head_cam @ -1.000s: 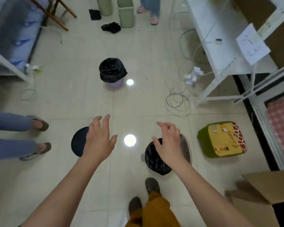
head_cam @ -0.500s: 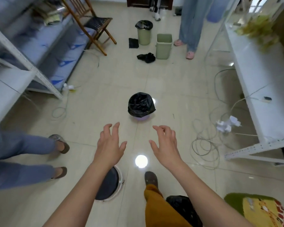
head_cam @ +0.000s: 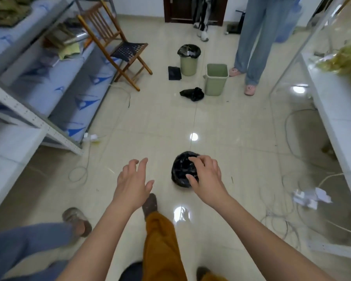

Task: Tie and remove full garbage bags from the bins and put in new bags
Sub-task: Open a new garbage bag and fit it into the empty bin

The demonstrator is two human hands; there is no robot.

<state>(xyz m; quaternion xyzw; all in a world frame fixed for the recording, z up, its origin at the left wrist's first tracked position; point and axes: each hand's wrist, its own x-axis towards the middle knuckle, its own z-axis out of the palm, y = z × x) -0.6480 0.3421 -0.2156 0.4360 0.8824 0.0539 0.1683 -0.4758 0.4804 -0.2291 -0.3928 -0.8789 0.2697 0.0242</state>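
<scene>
A small bin lined with a black garbage bag (head_cam: 180,169) stands on the tiled floor just ahead. My right hand (head_cam: 206,176) hovers in front of it, fingers spread and relaxed, holding nothing. My left hand (head_cam: 133,182) is held out to the left of the bin, fingers straight and empty. Farther back stand a round green bin with a black bag (head_cam: 188,59) and a square green bin (head_cam: 216,79) with no bag. A folded black bag (head_cam: 174,73) and a crumpled black bag (head_cam: 192,94) lie on the floor beside them.
A wooden folding chair (head_cam: 118,43) and metal shelving (head_cam: 34,122) line the left. A white shelf unit (head_cam: 336,110) and loose cables (head_cam: 282,218) are on the right. One person stands at the back (head_cam: 257,37); another person's legs (head_cam: 32,246) are at lower left.
The view has tilted up and forward across the floor. The black-bagged bin now sits under my right hand; the far green bins are larger in view. Both hands stay empty.
</scene>
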